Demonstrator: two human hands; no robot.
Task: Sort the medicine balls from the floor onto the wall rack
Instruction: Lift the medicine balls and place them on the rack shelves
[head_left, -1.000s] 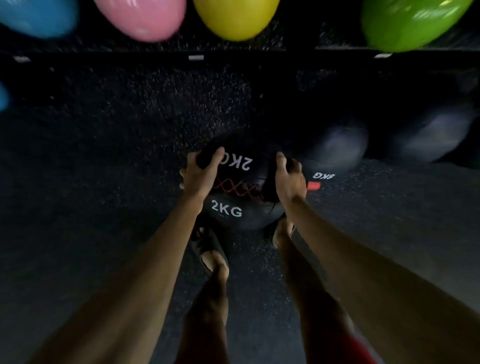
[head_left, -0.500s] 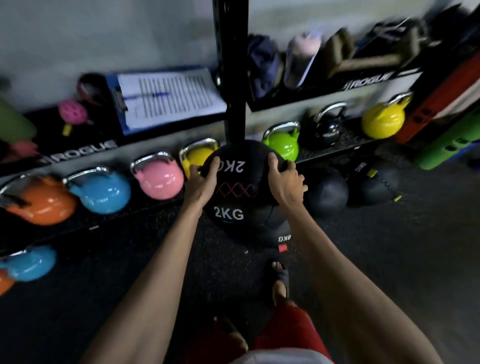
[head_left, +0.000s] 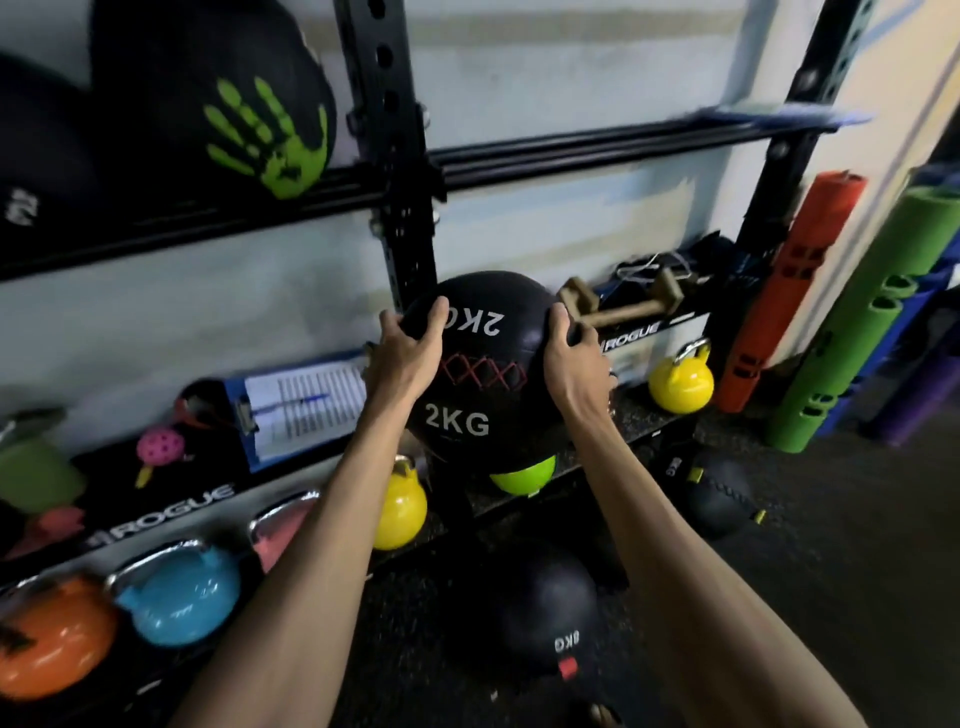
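A: Where's the ball?

B: Medicine ball, black, held up between both hands in front of the rack upright. Below the upper rail, above the kettlebell shelf. Cannot tell if it touches the rack.

A: Hands?

B: Left hand clasps the ball's left side, right hand its right side. On both, fingers curl over the far upper curve and thumbs press the near face. Nothing else in either hand.

A: Writing?

B: "2KG" in white low on the near face, reading upright. A second "2KG" near the top, upside down, part covered by the left thumb. "ROGUE" on the left shelf edge and on the right shelf edge. "8KG" and a red tag on a black ball on the floor. Clipboard sheet too blurred to read.

A: Which way does it point?

B: Round, so no long axis. A red criss-cross stitch band runs left to right across the middle, from hand to hand.

A: Neighbours?

B: Green kettlebell showing just under the ball; yellow kettlebell to the right.
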